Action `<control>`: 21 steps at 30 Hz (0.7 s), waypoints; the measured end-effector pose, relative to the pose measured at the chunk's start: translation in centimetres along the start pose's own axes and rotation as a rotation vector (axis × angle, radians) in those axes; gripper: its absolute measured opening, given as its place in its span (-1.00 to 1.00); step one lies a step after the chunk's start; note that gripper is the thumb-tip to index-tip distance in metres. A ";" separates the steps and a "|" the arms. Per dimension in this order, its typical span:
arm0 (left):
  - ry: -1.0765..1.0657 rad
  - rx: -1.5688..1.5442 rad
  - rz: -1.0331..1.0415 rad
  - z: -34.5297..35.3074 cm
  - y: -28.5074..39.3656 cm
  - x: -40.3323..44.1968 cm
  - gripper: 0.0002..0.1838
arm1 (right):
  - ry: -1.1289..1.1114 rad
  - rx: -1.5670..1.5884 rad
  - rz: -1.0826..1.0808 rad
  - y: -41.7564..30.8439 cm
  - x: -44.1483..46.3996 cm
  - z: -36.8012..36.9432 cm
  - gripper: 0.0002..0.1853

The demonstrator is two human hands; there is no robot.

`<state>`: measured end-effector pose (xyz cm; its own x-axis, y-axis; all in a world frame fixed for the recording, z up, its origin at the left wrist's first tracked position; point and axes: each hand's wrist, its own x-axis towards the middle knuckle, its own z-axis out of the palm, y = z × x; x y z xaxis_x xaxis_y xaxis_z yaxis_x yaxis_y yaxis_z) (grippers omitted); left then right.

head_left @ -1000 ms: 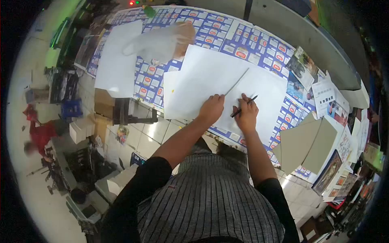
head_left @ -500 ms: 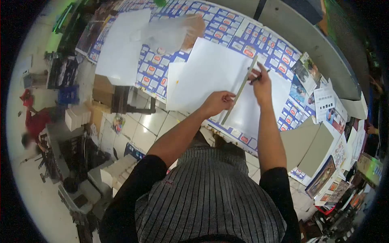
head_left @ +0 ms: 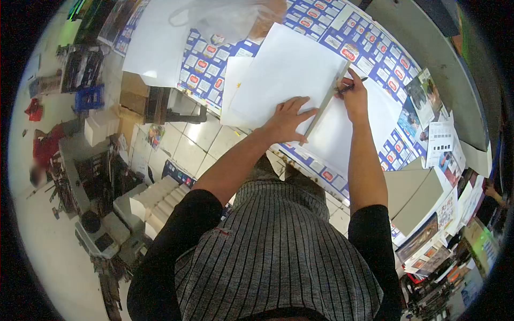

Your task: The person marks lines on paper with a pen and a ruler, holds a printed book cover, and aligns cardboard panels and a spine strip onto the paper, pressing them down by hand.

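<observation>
Your L hand point(head_left: 292, 116) is spread flat on the paper point(head_left: 297, 67), fingers at the strip point(head_left: 328, 98); R hand point(head_left: 355, 97) grips the pen point(head_left: 348, 89) nr strip's far end. Strip's laid across paper, near to far; no pen line visible yet AFAICT.

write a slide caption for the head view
Left hand spread on white paper at a thin strip, right hand holding a dark pen.
</observation>
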<state>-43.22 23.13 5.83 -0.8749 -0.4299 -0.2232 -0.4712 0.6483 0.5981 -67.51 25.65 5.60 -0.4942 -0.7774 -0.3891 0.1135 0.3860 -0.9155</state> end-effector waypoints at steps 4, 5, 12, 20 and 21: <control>-0.017 0.029 0.027 0.1 -0.2 0.0 0.07 | 0.021 0.029 -0.005 0.7 0.5 0.0 -0.40; -0.014 0.035 0.033 0.2 -0.4 0.0 0.08 | 0.020 0.039 -0.010 0.7 0.5 0.0 -0.40; -0.025 0.076 0.043 0.2 -0.5 -0.1 0.00 | 0.016 0.024 0.000 0.9 0.6 -0.2 -0.39; 0.025 0.047 0.071 0.4 -0.7 -0.4 -0.01 | 0.012 0.064 -0.042 1.7 0.7 -0.3 -0.37; 0.026 0.046 0.069 0.4 -0.7 -0.4 -0.01 | 0.009 0.064 -0.042 1.9 0.8 -0.3 -0.37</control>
<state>-42.55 23.05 5.19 -0.9024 -0.3990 -0.1628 -0.4154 0.7050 0.5749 -67.90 25.89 3.63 -0.5078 -0.7873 -0.3498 0.1474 0.3207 -0.9356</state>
